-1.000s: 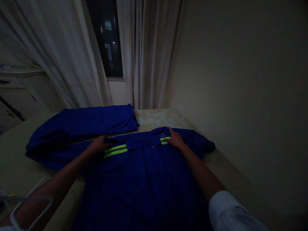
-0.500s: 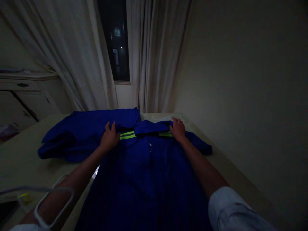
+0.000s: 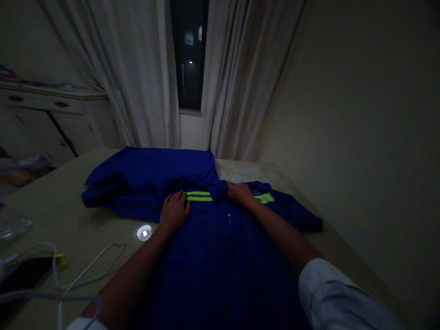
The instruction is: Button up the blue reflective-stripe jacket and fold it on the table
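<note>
A dark blue work garment point(image 3: 213, 256) with yellow-green reflective stripes lies spread over the table, one sleeve point(image 3: 151, 167) stretched out to the left and the other point(image 3: 299, 213) to the right. My left hand point(image 3: 174, 210) rests flat on the chest by the left stripe, fingers spread. At the neck, my right hand point(image 3: 239, 192) pinches the edge of the collar between thumb and fingers. The lower part of the garment runs out of view toward me and is very dark.
On the pale table point(image 3: 103, 229), left of the garment, are a small clear glass dish point(image 3: 143, 232), a white cable point(image 3: 92, 266), a dark phone-like slab point(image 3: 27, 279) and clear plastic point(image 3: 13, 224). A cabinet point(image 3: 51, 114), curtains point(image 3: 137, 68) and a wall point(image 3: 360, 114) stand behind.
The view has swung left. My right hand has shifted from the right chest edge inward to the collar. The raised cloth across the stripes is lowered, and my left hand now lies flat.
</note>
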Demonstrator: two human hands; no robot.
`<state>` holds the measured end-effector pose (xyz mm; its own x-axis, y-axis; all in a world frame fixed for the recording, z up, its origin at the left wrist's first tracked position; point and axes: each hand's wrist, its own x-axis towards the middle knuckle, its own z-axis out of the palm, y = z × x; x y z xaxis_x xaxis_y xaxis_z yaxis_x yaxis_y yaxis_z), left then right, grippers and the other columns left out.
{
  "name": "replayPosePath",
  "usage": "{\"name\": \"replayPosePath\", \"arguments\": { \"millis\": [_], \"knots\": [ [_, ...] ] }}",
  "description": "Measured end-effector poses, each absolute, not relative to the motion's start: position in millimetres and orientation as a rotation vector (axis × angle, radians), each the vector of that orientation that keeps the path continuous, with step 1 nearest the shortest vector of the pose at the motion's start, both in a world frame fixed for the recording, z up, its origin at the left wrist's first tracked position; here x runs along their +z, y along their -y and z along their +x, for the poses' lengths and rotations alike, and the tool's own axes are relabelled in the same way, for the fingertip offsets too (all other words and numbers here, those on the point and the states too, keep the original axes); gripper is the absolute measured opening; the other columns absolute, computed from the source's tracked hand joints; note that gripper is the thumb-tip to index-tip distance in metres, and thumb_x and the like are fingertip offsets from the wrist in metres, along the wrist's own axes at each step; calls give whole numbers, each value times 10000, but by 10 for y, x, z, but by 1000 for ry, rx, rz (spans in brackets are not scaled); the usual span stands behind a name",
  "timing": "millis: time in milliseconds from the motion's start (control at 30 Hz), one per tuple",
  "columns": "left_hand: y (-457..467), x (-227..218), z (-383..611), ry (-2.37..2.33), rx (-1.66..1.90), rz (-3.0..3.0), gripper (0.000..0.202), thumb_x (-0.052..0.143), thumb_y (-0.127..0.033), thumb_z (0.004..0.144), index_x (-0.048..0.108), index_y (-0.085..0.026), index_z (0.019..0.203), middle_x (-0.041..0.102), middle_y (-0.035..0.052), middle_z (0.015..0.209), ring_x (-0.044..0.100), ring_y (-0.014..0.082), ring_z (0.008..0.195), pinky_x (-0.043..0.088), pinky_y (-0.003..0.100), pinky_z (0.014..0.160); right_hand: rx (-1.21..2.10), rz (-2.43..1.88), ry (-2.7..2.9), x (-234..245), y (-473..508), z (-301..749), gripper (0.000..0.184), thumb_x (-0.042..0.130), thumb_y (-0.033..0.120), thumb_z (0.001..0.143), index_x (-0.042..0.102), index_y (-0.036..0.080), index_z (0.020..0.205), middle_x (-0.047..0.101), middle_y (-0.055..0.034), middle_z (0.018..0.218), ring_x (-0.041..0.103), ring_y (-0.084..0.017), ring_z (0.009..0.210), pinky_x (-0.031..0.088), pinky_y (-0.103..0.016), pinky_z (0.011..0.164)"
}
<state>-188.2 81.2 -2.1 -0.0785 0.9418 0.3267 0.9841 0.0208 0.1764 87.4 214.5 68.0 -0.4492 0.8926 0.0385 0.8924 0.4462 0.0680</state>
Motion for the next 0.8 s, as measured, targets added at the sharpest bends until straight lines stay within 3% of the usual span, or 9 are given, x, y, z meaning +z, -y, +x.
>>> {"name": "replayPosePath", "arguments": {
  "millis": [67, 167, 233, 333, 400, 500, 567, 667, 800],
  "knots": [
    [-799, -18, -1872, 2156, -547, -2046, 450, 420, -368, 1031, 657, -179, 1364, 611, 172, 1505, 574, 333, 1368, 340, 525, 1206, 165, 1841, -2754, 896, -2360, 824, 491, 440, 258, 1058, 402, 137, 1532, 699, -221, 1307, 683, -305, 1192, 489, -407, 1018],
    [-788, -7, -1870, 2155, -544, -2048, 432, 429, -367, 1030, 661, -191, 1350, 621, 162, 1495, 580, 327, 1356, 349, 505, 1195, 125, 2062, -3081, 1127, -2571, 739, 619, 402, 245, 1054, 227, 58, 1618, 462, -253, 1593, 590, -257, 1327, 467, -366, 1080],
    [-788, -3, -1874, 2155, -554, -2043, 427, 432, -370, 1031, 662, -189, 1342, 623, 159, 1493, 581, 326, 1348, 356, 497, 1184, 13, 2026, -3169, 1117, -2554, 685, 574, 418, 304, 1057, 346, 81, 1581, 532, -219, 1541, 631, -247, 1258, 481, -346, 1056],
    [-794, -7, -1876, 2148, -561, -2045, 428, 441, -375, 1025, 666, -179, 1332, 630, 161, 1480, 594, 336, 1317, 372, 501, 1161, -231, 1777, -2999, 890, -2378, 639, 444, 412, 419, 1077, 614, 173, 1387, 738, -141, 1236, 703, -255, 1111, 497, -340, 997],
    [-798, -13, -1875, 2146, -560, -2044, 422, 447, -373, 1021, 668, -186, 1328, 632, 158, 1474, 595, 335, 1309, 373, 501, 1153, -312, 1615, -2918, 717, -2283, 638, 471, 503, 438, 1043, 605, 181, 1424, 707, -154, 1322, 659, -277, 1231, 472, -360, 1048],
    [-803, -21, -1875, 2156, -578, -2027, 421, 451, -371, 1018, 660, -198, 1340, 631, 150, 1477, 586, 328, 1319, 361, 493, 1160, -201, 1770, -2944, 574, -2259, 666, 641, 570, 350, 996, 427, 137, 1583, 496, -205, 1576, 498, -279, 1433, 403, -391, 1149],
    [-806, -26, -1876, 2157, -598, -2035, 431, 453, -372, 1015, 657, -193, 1349, 628, 154, 1481, 582, 330, 1321, 356, 495, 1164, -99, 1938, -2916, 541, -2273, 688, 541, 524, 330, 1017, 503, 133, 1520, 560, -191, 1500, 544, -259, 1368, 425, -374, 1124],
    [-808, -30, -1882, 2153, -619, -2061, 441, 453, -368, 1007, 664, -173, 1341, 627, 172, 1475, 580, 345, 1318, 353, 510, 1161, -8, 1862, -2767, 484, -2231, 699, 356, 595, 420, 999, 715, 171, 1224, 701, -138, 1235, 638, -258, 1171, 485, -335, 1012],
    [-804, -31, -1893, 2139, -631, -2056, 450, 440, -373, 1010, 664, -151, 1332, 630, 185, 1461, 584, 359, 1304, 347, 516, 1153, 66, 1780, -2656, 353, -2095, 666, 303, 599, 392, 1006, 758, 155, 1106, 710, -157, 1187, 637, -267, 1134, 492, -320, 950]
  ]
}}
